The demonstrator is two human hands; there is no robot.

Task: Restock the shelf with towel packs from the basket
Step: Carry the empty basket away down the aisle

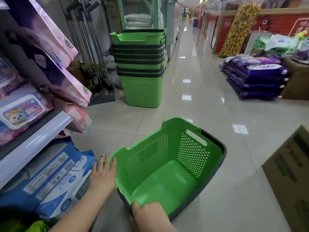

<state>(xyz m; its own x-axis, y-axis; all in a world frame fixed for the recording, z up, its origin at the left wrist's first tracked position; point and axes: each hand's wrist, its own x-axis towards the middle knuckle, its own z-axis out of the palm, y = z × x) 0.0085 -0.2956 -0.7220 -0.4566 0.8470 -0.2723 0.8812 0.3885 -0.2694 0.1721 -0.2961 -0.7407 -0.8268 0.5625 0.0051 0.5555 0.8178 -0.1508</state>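
Right hand [150, 215] is gripping the near rim of the basket [168, 158], fingers curled over it. Left hand [103, 173], fingers straight, is touching the blue packs [55, 180].

The right hand [150, 215] at six o'clock grips the green basket's [168, 164] near rim, its fingers hidden inside and its wrist cut by the bottom edge. At eight o'clock, print on the blue towel packs [55, 178] is too blurred to read. The cardboard box [289, 178] at four o'clock is cropped by the right edge.
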